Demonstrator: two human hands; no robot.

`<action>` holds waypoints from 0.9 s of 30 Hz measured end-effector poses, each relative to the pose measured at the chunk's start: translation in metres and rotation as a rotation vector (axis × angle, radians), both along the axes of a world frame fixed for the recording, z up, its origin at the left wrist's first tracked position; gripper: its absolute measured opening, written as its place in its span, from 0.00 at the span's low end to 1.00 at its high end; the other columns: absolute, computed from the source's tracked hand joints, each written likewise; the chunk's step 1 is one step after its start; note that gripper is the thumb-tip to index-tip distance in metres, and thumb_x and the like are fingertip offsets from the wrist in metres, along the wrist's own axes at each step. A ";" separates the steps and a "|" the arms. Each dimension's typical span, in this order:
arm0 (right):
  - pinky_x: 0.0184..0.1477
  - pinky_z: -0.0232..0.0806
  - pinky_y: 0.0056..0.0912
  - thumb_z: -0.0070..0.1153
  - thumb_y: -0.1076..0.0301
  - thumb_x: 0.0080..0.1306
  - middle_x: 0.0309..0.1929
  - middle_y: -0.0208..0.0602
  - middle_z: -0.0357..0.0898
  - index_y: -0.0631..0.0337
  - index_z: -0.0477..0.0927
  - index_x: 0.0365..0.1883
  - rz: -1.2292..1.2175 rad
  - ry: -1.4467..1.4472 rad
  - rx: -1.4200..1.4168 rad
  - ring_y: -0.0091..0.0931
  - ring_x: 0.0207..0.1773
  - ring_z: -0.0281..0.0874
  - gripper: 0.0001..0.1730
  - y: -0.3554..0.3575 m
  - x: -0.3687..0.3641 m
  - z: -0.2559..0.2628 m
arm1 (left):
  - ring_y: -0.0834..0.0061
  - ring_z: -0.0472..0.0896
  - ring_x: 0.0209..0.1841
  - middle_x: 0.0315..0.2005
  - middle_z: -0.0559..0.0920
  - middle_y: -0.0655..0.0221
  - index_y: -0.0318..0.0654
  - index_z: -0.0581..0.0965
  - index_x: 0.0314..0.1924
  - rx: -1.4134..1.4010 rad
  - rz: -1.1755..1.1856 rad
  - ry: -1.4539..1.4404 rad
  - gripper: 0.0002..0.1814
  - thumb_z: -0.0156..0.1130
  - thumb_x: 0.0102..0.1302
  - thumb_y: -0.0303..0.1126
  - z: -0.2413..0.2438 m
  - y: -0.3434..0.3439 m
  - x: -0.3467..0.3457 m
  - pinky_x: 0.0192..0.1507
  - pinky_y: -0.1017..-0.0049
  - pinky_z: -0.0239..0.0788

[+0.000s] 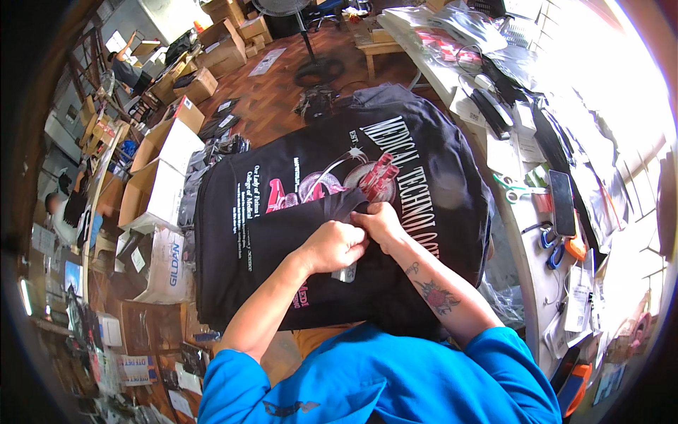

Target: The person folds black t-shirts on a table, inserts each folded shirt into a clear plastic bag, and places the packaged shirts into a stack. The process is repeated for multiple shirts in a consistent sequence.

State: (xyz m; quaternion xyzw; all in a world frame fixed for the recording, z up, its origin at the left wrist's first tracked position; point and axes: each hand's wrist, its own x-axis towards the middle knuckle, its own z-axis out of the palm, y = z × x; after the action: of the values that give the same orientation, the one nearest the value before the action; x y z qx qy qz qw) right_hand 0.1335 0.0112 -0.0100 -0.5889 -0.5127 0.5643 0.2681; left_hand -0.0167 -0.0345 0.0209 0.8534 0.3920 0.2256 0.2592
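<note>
A stack of black printed shirts (439, 143) lies before me, with large white lettering and pink-and-white graphics on the upper cloth. A folded black garment (249, 291) rests across its near left part. My left hand (333, 246) is closed in a fist on the dark cloth near the middle of the stack. Right beside it, my right hand (378, 223) pinches the same dark cloth, which bunches up above the fingers. Below my left fist shows a small clear plastic piece or sticker (345, 273) bearing writing. The fingertips are partly hidden.
On the right, a white table (522, 254) carries scissors (514, 188), a smartphone (562, 203), papers and cables. Open cardboard boxes (159, 175) and bagged garments stand at left. A pedestal fan (302, 32) stands beyond the stack. Two people (127, 69) are farther off at left.
</note>
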 end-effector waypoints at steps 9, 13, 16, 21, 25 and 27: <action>0.33 0.70 0.42 0.61 0.49 0.62 0.21 0.49 0.77 0.73 0.80 0.27 -0.019 -0.111 -0.060 0.36 0.28 0.81 0.27 0.014 -0.004 0.006 | 0.66 0.82 0.30 0.26 0.81 0.67 0.38 0.78 0.30 0.147 -0.571 -0.197 0.11 0.56 0.66 0.36 0.033 -0.043 0.092 0.34 0.69 0.75; 0.50 0.69 0.33 0.42 0.42 0.74 0.48 0.35 0.80 0.63 0.73 0.56 0.228 0.850 -0.305 0.28 0.48 0.78 0.32 -0.009 0.050 -0.013 | 0.58 0.83 0.35 0.31 0.82 0.60 0.35 0.78 0.37 0.250 0.069 -0.178 0.07 0.55 0.68 0.30 0.042 -0.008 0.048 0.37 0.66 0.76; 0.62 0.59 0.32 0.34 0.38 0.75 0.60 0.34 0.72 0.58 0.65 0.64 0.110 0.931 -0.203 0.25 0.61 0.68 0.35 -0.069 0.076 0.036 | 0.57 0.83 0.36 0.35 0.83 0.59 0.35 0.78 0.39 0.229 0.249 -0.180 0.07 0.55 0.68 0.30 0.048 -0.015 0.060 0.37 0.65 0.76; 0.66 0.56 0.30 0.33 0.42 0.76 0.60 0.33 0.71 0.56 0.68 0.63 -0.522 1.104 -0.038 0.25 0.63 0.65 0.30 -0.137 0.080 0.033 | 0.66 0.82 0.29 0.33 0.80 0.65 0.41 0.81 0.47 0.452 0.221 -0.153 0.14 0.61 0.61 0.32 0.037 -0.045 0.128 0.29 0.69 0.72; 0.62 0.61 0.28 0.35 0.43 0.76 0.54 0.33 0.73 0.57 0.71 0.58 -0.646 1.106 0.012 0.24 0.58 0.69 0.29 -0.150 0.112 0.037 | 0.70 0.75 0.38 0.42 0.76 0.69 0.40 0.83 0.46 0.432 0.103 -0.182 0.15 0.63 0.58 0.32 0.036 -0.052 0.166 0.32 0.72 0.72; 0.51 0.69 0.26 0.37 0.45 0.76 0.44 0.34 0.76 0.57 0.74 0.48 -0.852 0.991 0.080 0.23 0.49 0.74 0.25 -0.158 0.125 0.035 | 0.69 0.75 0.39 0.45 0.76 0.70 0.39 0.83 0.48 0.299 -0.061 -0.239 0.16 0.62 0.60 0.32 0.037 -0.052 0.178 0.32 0.72 0.72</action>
State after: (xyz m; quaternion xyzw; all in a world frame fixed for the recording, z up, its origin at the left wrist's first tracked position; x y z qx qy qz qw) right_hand 0.2582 -0.1467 0.0248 -0.4002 -0.0705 0.5937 0.6945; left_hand 0.1611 -0.0865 0.0575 0.8609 0.2945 0.3732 0.1811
